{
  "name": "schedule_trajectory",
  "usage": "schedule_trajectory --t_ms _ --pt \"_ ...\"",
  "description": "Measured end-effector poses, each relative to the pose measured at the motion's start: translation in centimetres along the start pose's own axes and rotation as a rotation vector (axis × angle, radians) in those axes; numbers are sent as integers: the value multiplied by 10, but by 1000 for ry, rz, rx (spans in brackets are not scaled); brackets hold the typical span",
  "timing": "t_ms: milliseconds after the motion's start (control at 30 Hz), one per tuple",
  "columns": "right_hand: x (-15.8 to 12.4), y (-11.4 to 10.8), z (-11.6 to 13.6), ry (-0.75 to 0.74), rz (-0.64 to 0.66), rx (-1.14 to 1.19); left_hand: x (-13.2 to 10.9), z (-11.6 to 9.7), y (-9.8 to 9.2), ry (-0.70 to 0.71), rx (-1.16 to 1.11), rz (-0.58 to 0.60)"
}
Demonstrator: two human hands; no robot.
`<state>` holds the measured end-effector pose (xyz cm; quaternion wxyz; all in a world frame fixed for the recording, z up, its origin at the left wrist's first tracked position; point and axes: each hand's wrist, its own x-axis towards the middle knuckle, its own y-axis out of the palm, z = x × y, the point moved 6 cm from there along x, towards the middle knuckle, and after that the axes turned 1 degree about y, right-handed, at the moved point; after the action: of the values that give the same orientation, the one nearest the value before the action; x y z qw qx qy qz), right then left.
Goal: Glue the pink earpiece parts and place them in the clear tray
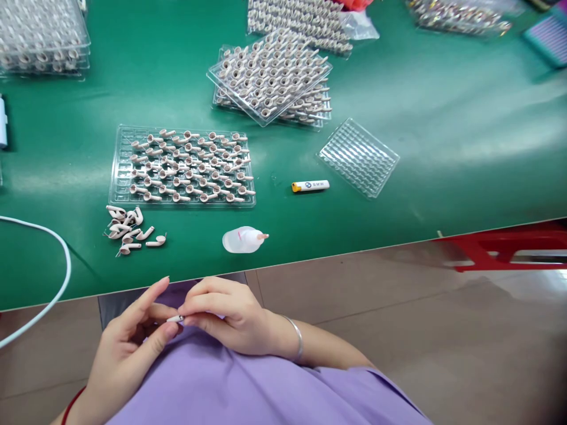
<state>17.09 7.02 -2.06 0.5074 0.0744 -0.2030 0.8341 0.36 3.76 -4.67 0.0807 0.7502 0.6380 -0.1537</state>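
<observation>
Over my lap, just off the table's front edge, my left hand pinches a beige earbud shell between thumb and fingers. Only its stem shows; the rest is hidden behind the fingers. My right hand meets it from the right, thumb and fingertips pressed together at the stem's dark end. Whatever lies between those fingertips is too small to tell. On the table ahead, a loose pile of earbud shells with thin wires lies below a clear tray holding rows of similar shells. A white squeeze bottle lies on its side to the right.
A white and yellow lighter and a clear ridged tray lie to the right. Stacked filled trays stand farther back, with another stack at far left. A white cable curves over the left edge. A red stool stands right.
</observation>
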Motion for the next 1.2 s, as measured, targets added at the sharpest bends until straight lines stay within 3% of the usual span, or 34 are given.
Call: schedule_trajectory --t_ms 233,567,733,967,1200 --pt "-1 2 -1 26 -44 43 -1 3 -2 -8 -19 -53" --pt "-2 3 1 -4 -31 35 -3 -5 -1 102 74 -88" --pt "-2 2 -2 36 -42 65 -6 -15 -4 294 259 -88" --pt "-7 3 -8 48 -138 233 -12 -47 -2 687 653 -104" --pt "-15 15 -22 197 -112 360 -12 -60 5 798 736 -86"
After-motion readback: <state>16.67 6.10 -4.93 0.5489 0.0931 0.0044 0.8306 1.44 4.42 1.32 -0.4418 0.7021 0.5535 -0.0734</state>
